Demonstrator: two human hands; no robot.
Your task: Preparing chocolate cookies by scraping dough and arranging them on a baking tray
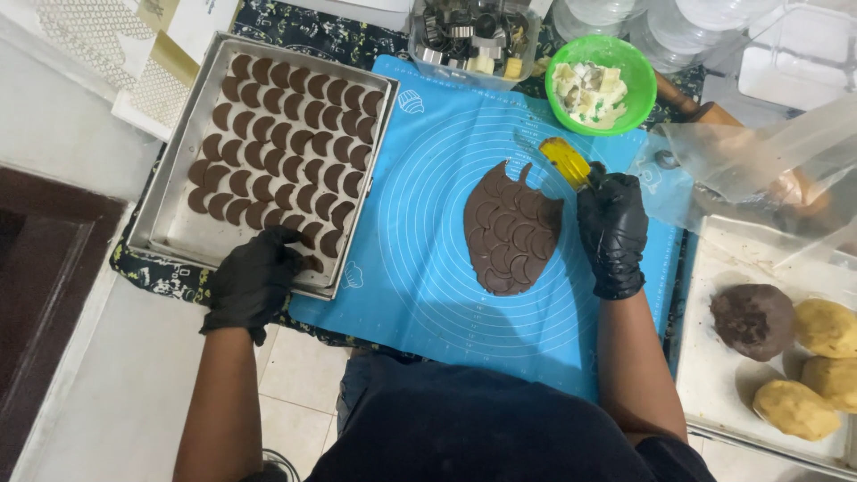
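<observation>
The right hand (pixel 612 234), in a black glove, is clenched around a tool with a yellow handle (pixel 566 162), whose working end is hidden near the upper right edge of the rolled chocolate dough (pixel 511 228). The dough lies in the middle of the blue baking mat (pixel 420 268), scored all over with crescent shapes, so the tool seems held low to lift the cut pieces free. The left hand (pixel 255 278), also gloved, rests with curled fingers at the near right corner of the metal tray (pixel 170 234), on or just beside a crescent; whether it pinches one I cannot tell. Rows of dough crescents (pixel 286 134) fill the tray, spaced apart, apparently for baking.
</observation>
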